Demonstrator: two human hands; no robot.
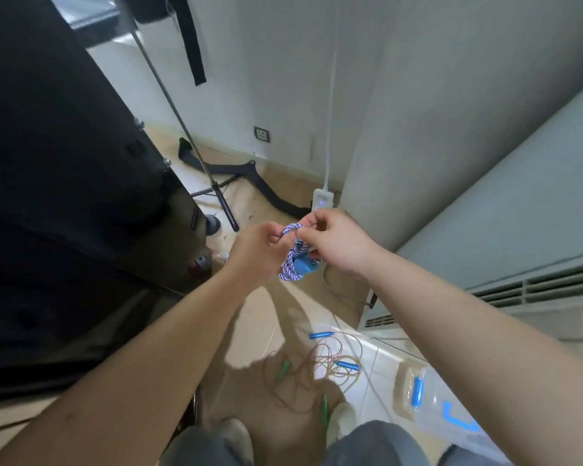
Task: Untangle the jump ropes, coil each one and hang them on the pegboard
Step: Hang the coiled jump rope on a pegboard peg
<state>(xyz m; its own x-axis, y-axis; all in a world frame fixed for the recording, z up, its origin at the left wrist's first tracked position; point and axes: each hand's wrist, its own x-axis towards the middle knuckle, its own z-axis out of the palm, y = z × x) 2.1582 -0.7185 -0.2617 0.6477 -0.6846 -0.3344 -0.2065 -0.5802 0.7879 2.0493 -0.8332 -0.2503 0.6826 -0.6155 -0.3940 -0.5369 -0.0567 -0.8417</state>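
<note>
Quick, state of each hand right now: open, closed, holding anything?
Left hand: closed, pinching the top loop of the coiled blue-and-white braided jump rope.
Right hand: closed, pinching the same rope's coil.

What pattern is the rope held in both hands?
The rope is a blue-and-white braid, seen in the head view.

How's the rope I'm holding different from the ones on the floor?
The braided blue-and-white rope is thick; the floor ropes are thin, wiry, reddish and yellowish. The braided one is bundled tight, gripped by left hand and right hand; the floor ropes sprawl tangled. Both have blue handles.
</note>
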